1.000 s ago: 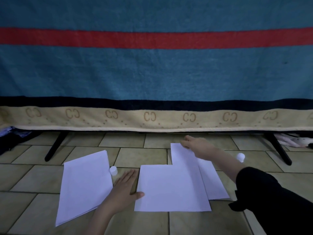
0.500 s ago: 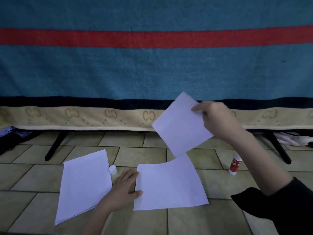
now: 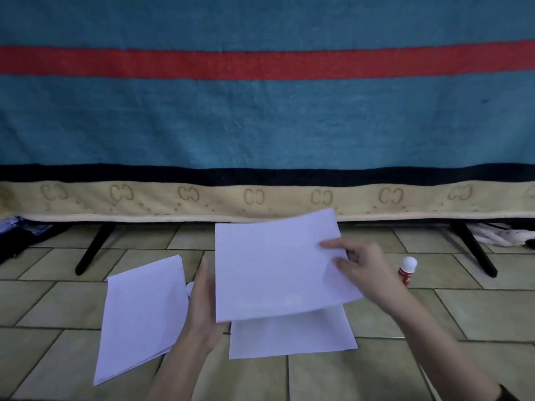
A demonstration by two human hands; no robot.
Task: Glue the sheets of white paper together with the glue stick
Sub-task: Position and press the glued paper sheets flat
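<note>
A white sheet of paper [image 3: 272, 270] hovers over another white sheet [image 3: 292, 334] that lies flat on the tiled floor. My right hand [image 3: 364, 270] pinches the raised sheet at its right edge. My left hand [image 3: 202, 302] is at the raised sheet's left edge with straight fingers, its fingertips hidden behind the paper. A stack of white sheets [image 3: 142, 314] lies to the left. The glue stick [image 3: 406, 270], red and white, stands uncapped on the floor right of my right hand. Its white cap [image 3: 189, 287] peeks out beside my left hand.
A blue blanket [image 3: 260, 120] with a red stripe and a beige border hangs across the back, over black stand legs [image 3: 92, 250]. Clothes lie under it at the far left [image 3: 17, 235] and far right [image 3: 503, 235]. Beige tiles [image 3: 434, 314] cover the floor.
My right hand picked a sheet off the floor, raised it, then brought it down over the sheet on the floor. My left hand left the floor and rose to the raised sheet's left edge.
</note>
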